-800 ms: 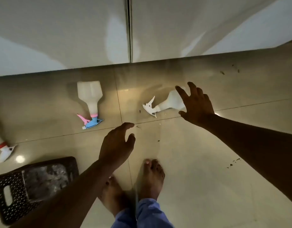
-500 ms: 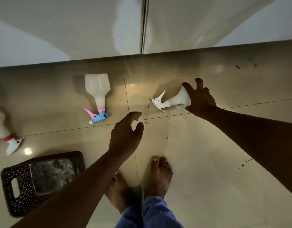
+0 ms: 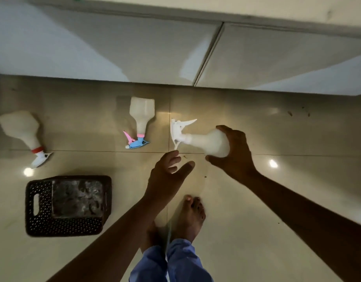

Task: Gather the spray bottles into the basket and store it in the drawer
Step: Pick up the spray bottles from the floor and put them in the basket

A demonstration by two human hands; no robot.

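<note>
Right hand [image 3: 234, 153]: grips the round body of the all-white spray bottle [image 3: 204, 142], nozzle pointing left.
Left hand [image 3: 168, 174]: empty, fingers loosely spread, just under the nozzle.
Blue-and-pink-trigger bottle [image 3: 142, 119]: lying on floor, left of held bottle.
Red-collared bottle [image 3: 23, 131]: lying far left.
Basket [image 3: 41, 206]: dark, perforated, near left on floor.

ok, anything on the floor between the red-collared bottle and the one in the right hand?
Yes, head view: the bottle with the blue and pink sprayer lies between the red-collared bottle and the white bottle gripped by the right hand.
</note>
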